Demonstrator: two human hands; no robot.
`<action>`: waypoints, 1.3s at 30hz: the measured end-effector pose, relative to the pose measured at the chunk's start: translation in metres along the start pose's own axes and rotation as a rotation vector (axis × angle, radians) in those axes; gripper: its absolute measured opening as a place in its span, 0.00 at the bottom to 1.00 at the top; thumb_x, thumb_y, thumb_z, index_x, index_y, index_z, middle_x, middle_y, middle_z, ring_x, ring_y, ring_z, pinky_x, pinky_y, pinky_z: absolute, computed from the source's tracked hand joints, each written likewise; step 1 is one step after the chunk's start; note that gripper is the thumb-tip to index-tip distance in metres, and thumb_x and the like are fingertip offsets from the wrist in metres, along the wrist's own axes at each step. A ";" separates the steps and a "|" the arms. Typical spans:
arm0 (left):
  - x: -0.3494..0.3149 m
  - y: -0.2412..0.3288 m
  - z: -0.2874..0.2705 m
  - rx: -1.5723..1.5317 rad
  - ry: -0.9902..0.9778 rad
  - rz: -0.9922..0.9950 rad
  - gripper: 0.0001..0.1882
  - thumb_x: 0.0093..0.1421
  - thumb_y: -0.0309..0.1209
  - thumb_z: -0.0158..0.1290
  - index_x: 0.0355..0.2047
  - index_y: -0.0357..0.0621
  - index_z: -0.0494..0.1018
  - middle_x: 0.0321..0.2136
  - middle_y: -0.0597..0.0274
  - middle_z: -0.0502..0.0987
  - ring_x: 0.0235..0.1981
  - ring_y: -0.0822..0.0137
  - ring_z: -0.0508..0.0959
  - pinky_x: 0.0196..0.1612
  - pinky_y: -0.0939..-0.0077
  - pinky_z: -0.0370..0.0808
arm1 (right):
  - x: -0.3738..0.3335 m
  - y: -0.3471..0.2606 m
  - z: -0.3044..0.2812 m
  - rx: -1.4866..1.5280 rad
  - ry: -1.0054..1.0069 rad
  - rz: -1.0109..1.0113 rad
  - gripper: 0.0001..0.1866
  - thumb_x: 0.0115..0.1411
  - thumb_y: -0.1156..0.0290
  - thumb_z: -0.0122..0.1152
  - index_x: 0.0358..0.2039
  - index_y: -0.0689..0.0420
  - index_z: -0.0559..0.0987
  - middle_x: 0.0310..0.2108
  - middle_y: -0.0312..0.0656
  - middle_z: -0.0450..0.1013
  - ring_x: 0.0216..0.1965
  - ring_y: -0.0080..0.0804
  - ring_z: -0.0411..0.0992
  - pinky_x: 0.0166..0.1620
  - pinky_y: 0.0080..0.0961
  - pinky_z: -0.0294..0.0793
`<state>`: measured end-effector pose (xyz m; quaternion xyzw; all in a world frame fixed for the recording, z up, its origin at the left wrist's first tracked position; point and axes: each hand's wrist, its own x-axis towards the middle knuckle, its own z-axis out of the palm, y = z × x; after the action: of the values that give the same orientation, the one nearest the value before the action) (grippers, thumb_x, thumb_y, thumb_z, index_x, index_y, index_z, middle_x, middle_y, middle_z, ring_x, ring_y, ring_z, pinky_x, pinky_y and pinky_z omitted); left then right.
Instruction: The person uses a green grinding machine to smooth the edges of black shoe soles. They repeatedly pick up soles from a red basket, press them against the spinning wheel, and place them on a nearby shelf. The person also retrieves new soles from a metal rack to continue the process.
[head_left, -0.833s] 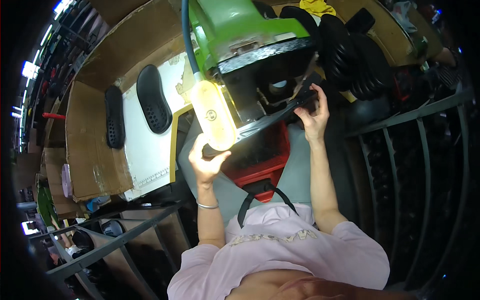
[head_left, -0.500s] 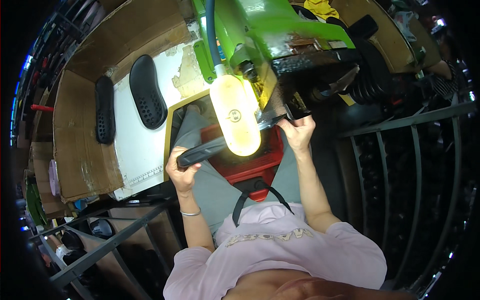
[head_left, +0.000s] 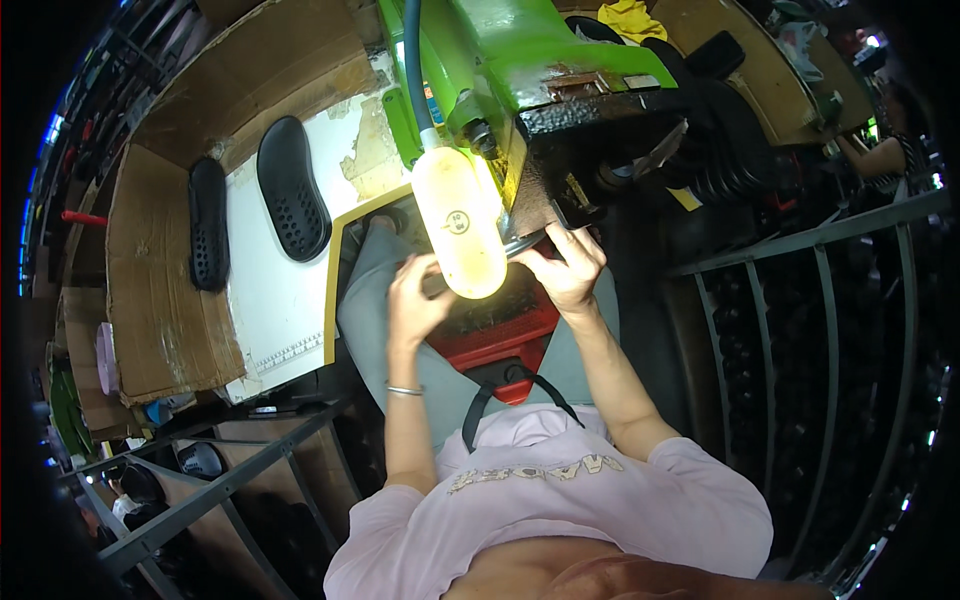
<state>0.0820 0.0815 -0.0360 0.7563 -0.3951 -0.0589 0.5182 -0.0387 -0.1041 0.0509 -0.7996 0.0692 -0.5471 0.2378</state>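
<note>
Beneath the grinding wheel or belt of a green machine (head_left: 470, 60), I hold a black shoe sole (head_left: 524, 243) between both hands. A glowing oblong lamp (head_left: 460, 225) hides most of the sole's middle. My left hand (head_left: 417, 300) is closed on the end left of the lamp, fingers partly behind it. My right hand (head_left: 568, 268) pinches the other end, close under the machine's dark working part (head_left: 530, 195). Two more black soles lie to the left: one flat with holes (head_left: 294, 190) on the white tabletop (head_left: 285, 320), another tilted on edge (head_left: 208, 225) against cardboard.
A cardboard box wall (head_left: 165, 290) borders the tabletop's left side. Below my hands, a red container (head_left: 500, 340) sits between my knees. Metal rails (head_left: 820, 245) stand on the right, with another rail (head_left: 230, 480) at lower left. Several black soles (head_left: 730, 150) are stacked right of the machine.
My left hand has moved right and up toward the lamp, and the sole has swung mostly behind it. My right hand has shifted slightly left. The view has moved a little.
</note>
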 end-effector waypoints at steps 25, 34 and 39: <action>0.016 0.084 0.083 -0.464 0.438 -0.014 0.15 0.48 0.29 0.68 0.29 0.38 0.73 0.26 0.66 0.75 0.29 0.75 0.71 0.35 0.81 0.70 | -0.189 0.089 0.015 1.545 -0.012 1.437 0.35 0.59 0.55 0.61 0.63 0.47 0.57 0.59 0.46 0.60 0.61 0.47 0.59 0.55 0.55 0.68; 0.021 0.074 0.066 -0.294 0.405 0.019 0.16 0.43 0.20 0.69 0.25 0.39 0.70 0.23 0.66 0.73 0.25 0.77 0.72 0.31 0.83 0.72 | -0.214 0.046 0.049 1.537 0.004 1.491 0.36 0.57 0.52 0.61 0.63 0.43 0.58 0.60 0.38 0.60 0.61 0.41 0.60 0.54 0.54 0.69; 0.011 0.070 0.062 -0.439 0.348 -0.041 0.15 0.45 0.14 0.64 0.29 0.37 0.69 0.26 0.64 0.73 0.30 0.74 0.76 0.36 0.81 0.76 | -0.200 0.072 -0.002 1.129 0.146 1.541 0.31 0.59 0.66 0.63 0.59 0.46 0.59 0.56 0.43 0.61 0.56 0.43 0.64 0.52 0.56 0.70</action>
<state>0.0209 0.0177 -0.0028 0.6326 -0.2627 -0.0225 0.7282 -0.1081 -0.0938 -0.1503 -0.2659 0.3171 -0.2414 0.8778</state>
